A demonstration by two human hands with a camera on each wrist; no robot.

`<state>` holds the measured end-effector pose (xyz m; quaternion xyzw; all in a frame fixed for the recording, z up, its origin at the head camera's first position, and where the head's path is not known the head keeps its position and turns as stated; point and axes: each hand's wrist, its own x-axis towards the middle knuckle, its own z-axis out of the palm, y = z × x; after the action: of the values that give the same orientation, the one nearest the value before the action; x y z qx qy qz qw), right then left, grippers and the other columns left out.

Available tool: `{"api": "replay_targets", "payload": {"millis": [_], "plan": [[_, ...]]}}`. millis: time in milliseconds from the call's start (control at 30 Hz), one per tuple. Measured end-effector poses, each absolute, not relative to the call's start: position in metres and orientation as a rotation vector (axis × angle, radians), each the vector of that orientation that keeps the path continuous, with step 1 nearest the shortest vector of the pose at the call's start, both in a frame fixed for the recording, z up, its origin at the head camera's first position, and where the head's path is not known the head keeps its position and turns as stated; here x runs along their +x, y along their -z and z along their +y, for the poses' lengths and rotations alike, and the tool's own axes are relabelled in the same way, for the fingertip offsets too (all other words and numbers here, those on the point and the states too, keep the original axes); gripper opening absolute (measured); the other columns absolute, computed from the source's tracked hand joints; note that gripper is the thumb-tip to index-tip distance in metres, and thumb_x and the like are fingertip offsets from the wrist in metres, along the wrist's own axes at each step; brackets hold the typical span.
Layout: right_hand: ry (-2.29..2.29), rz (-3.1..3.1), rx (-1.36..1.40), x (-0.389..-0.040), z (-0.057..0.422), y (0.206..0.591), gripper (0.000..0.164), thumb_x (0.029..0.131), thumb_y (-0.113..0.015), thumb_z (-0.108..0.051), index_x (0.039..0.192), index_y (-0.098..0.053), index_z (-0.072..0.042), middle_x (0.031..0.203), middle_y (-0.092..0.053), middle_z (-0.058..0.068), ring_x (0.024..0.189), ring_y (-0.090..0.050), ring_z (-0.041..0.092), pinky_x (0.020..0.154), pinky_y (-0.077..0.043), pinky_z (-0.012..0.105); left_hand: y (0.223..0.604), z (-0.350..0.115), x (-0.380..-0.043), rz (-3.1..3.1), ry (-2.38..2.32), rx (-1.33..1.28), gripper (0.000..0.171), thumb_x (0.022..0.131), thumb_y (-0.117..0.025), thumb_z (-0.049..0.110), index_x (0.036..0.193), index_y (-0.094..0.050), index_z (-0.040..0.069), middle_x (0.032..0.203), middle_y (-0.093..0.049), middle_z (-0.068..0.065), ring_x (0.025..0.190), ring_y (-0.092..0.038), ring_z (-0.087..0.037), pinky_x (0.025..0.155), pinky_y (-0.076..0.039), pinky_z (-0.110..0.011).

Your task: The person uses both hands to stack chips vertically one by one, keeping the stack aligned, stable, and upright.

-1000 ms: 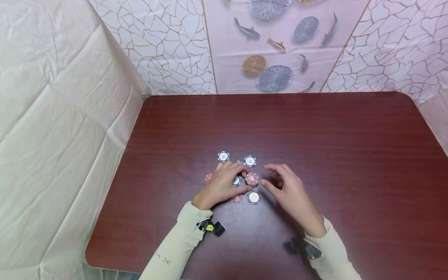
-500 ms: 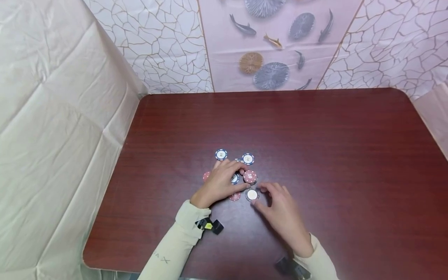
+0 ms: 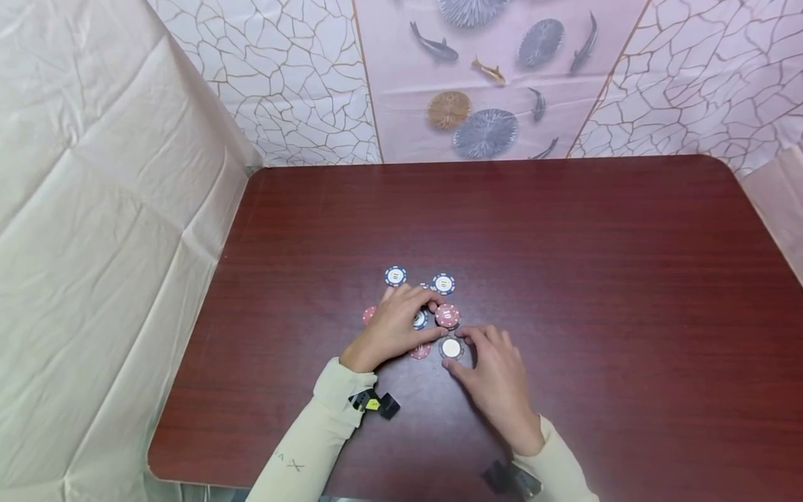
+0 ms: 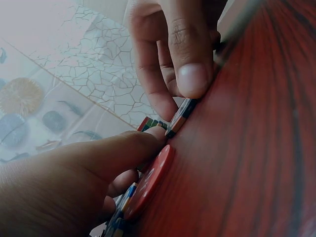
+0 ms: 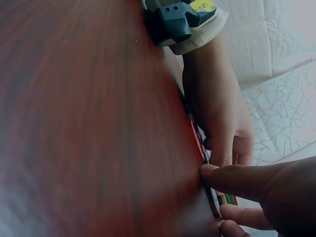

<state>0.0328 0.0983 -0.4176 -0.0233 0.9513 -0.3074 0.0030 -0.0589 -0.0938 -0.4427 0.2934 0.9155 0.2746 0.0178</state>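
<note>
My left hand (image 3: pixel 394 322) arches over several poker chips, its thumb and forefinger curled round a short stack of poker chips (image 3: pixel 447 316) topped by a red one. Just in front of that stack, a grey poker chip with a white centre (image 3: pixel 451 347) lies on the table. Thumb and fingers of my right hand (image 3: pixel 500 380) pinch this chip at its edges. The left wrist view shows the pinched chip (image 4: pixel 181 117) edge-on beside my left thumb. A blue-and-white chip (image 3: pixel 419 319) and a red chip (image 3: pixel 420 351) are partly hidden under my left hand.
Two blue-and-white chips, one at the left (image 3: pixel 396 276) and one at the right (image 3: pixel 442 284), lie beyond my left hand. Another red chip (image 3: pixel 369 315) peeks out left of it. The dark red wooden table (image 3: pixel 596 279) meets patterned cloth behind and pale cloth at left.
My right hand has moved from beside the stack toward me and left, and has closed its fingertips on the grey chip. My left hand stays at the stack.
</note>
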Motion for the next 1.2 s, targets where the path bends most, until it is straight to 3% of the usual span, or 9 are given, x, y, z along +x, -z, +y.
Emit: {"api": "replay_targets", "payload": {"millis": [400,733,1200], "plan": [[0.793,3.104,-0.300,0.032,0.099,0.423,0.044,0.081,-0.088,-0.024,0.115,-0.070,-0.001,0.107,-0.065,0.014,0.101,-0.060,0.035,0.079,-0.045,0.050,0.442,-0.094,-0.059,2.849,-0.862,0.909,0.047,0.088,-0.084,0.046,0.127,-0.070,0.023,0.106,-0.069,0.012,0.103,-0.057,-0.014,0.095,-0.038,-0.038],[0.810,3.139,-0.450,0.034,0.106,0.419,0.045,0.082,-0.086,-0.012,0.118,-0.066,0.005,0.108,-0.068,0.017,0.100,-0.066,0.035,0.087,-0.055,0.053,0.441,-0.093,-0.059,2.838,-0.873,0.914,0.047,0.089,-0.084,0.046,0.128,-0.070,0.022,0.105,-0.068,0.012,0.103,-0.057,-0.013,0.095,-0.038,-0.037],[0.950,3.164,-0.474,0.032,0.113,0.418,0.042,0.086,-0.084,-0.018,0.123,-0.071,-0.002,0.105,-0.067,0.009,0.094,-0.066,0.029,0.075,-0.057,0.049,0.442,-0.093,-0.058,2.845,-0.865,0.911,0.048,0.089,-0.084,0.045,0.129,-0.069,0.022,0.107,-0.069,0.012,0.105,-0.057,-0.013,0.096,-0.039,-0.037]]}}
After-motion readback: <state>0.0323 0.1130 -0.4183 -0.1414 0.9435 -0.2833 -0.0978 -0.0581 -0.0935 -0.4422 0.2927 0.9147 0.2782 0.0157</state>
